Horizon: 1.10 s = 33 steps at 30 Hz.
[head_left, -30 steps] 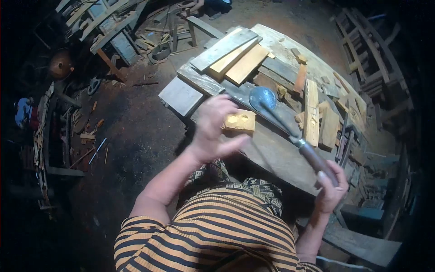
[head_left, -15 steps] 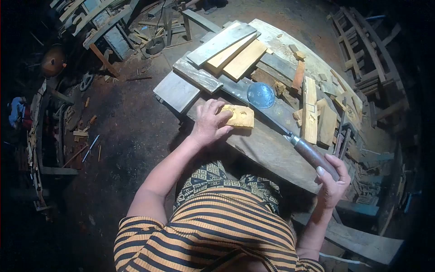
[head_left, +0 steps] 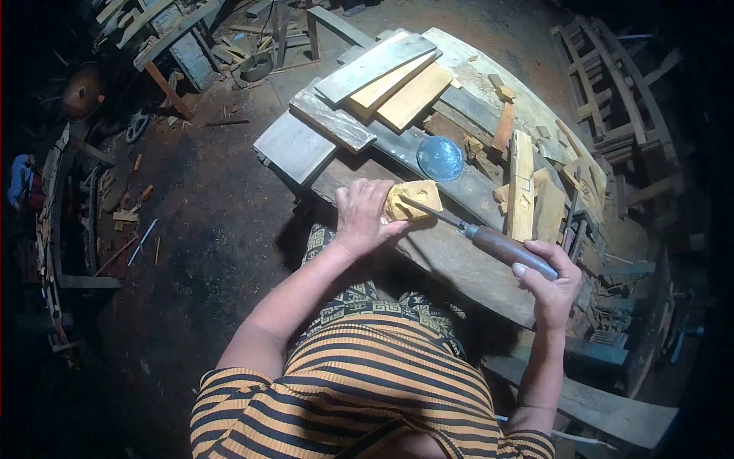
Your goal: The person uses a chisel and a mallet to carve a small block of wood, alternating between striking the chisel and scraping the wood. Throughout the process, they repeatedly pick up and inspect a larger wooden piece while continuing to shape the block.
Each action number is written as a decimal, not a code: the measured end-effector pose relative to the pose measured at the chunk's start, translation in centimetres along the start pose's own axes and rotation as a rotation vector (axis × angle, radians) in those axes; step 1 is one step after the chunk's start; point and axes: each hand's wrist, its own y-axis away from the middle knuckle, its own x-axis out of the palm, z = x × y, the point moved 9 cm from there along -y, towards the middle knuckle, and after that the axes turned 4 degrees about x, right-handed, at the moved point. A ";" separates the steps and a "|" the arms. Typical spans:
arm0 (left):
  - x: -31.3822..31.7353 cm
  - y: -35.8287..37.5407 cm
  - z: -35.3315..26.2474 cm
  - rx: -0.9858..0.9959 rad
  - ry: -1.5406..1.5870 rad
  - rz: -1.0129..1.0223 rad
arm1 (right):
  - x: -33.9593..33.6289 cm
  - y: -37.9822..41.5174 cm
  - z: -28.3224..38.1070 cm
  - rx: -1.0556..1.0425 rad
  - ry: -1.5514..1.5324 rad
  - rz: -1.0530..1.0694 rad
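Observation:
My left hand grips a small yellow wooden block by its left end, near the bench's front edge. Hollows are cut into the block's upper face. In my right hand is a chisel with a dark wooden handle and a metal ferrule, held by the handle's rear end. Its thin blade points left, and the tip meets the block's upper face close to my left fingers. Just behind the block lies a round bluish glass-like disc.
The wooden bench carries stacked boards at the back left. An upright-grained timber piece and several offcuts lie to the right. A wooden rack stands at far right; scrap wood litters the floor at left.
The chisel has swung left and its tip is now on the block. My left hand has shifted slightly right and tilted the block.

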 end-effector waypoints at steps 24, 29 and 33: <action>-0.1 -0.4 0.0 -0.004 0.028 0.045 | 4.0 0.5 7.4 -0.675 0.646 0.196; 0.2 -0.7 0.1 -0.044 0.033 0.164 | 3.4 -0.2 6.3 -0.579 0.651 0.197; -1.4 -2.7 -1.7 -0.058 0.057 0.293 | 3.9 -0.1 7.4 -0.563 0.708 0.191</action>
